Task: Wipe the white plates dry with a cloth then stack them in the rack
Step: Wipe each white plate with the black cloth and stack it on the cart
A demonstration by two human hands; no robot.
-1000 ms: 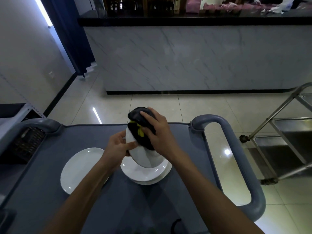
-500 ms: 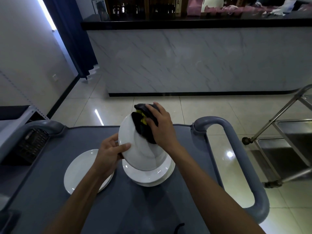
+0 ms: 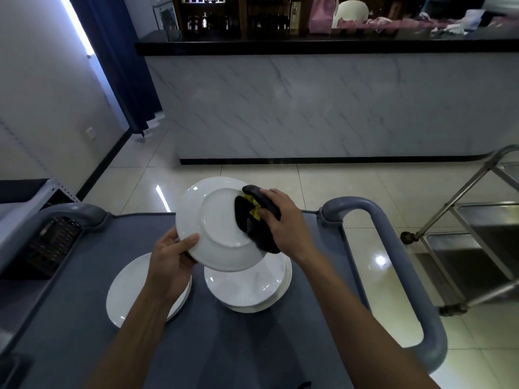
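Gripping the lower-left rim of a white plate, the left hand had its thumb laid over the plate's face and its other fingers hidden behind it. The plate was held tilted above the cart top, its underside with the raised foot ring turned to the camera. The right hand was curled round a dark cloth with a yellow patch, pressing it on the plate's right edge; the cloth wrapped over that rim, so the part behind the plate could not be seen.

Below the held plate, a stack of white plates sat on the grey cart top, its far side covered by the plate above it; how many plates it held was hard to tell, perhaps three. To the left lay another white plate, partly hidden by the left forearm, and whether more than one lay there could not be made out.

At the cart's left edge a dark ribbed object was too dim to identify. The cart's grey loop handle stood at the right, and beyond it a steel trolley was cut off by the frame edge. Behind a marble-fronted counter, shelves of bottles and pink items were blurred, and no label or writing could be read anywhere.
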